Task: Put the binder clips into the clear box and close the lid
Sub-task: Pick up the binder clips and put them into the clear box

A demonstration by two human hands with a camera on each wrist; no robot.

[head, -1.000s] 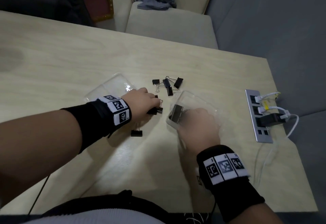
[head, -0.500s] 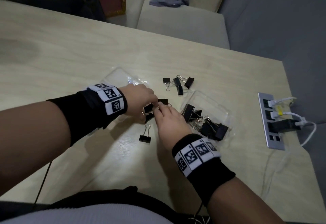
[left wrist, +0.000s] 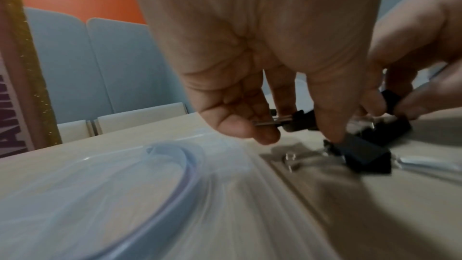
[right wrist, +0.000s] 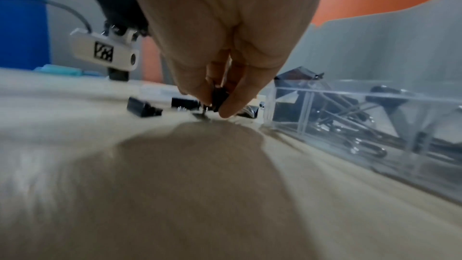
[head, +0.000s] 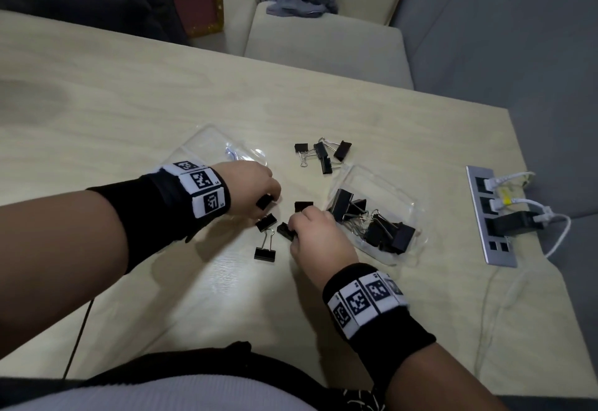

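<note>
A small binder clip [head: 286, 231] is pinched low over the desk [head: 129, 113] by the right hand [head: 318, 239]; another clip [head: 264, 201] is gripped by the left hand [head: 250, 192]. The clear box [head: 411, 203], just right, is open and holds several clips. Four loose clips [head: 323, 153] lie beyond.

Clips sitting on both sides of the clear box [head: 408, 213]
Loose binder clips [head: 265, 253] are lying left of the box, more clips [head: 323, 153] behind it, the lid [head: 207, 142] lying far left on the table [head: 129, 103].

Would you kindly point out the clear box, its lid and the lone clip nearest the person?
clear box [head: 386, 184], head view, bare floor.
lid [head: 207, 143], head view, flat panel.
lone clip [head: 264, 254], head view, black body.
</note>
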